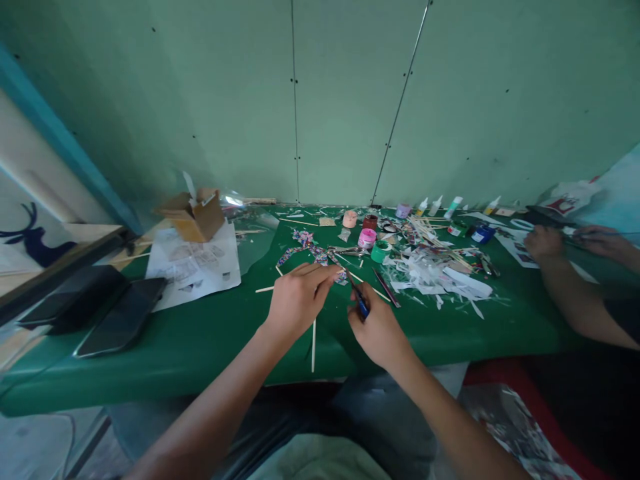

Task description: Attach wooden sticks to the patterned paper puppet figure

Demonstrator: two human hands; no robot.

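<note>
In the middle of the table my left hand is closed in a pinch, its fingertips against a colourful speckled piece. What it grips is too small to make out. My right hand is wrapped round a tool with a blue handle, its dark narrow end pointing at the left fingertips. Just beyond the hands lies a branching figure covered in multicoloured bits. Thin wooden sticks surround it; one stick juts out below my left hand, and another lies behind my right hand.
Paint jars, a heap of paper scraps and glue bottles lie to the right. At left are a cardboard box, a printed sheet and a dark phone-like slab. Another person's hands work at far right.
</note>
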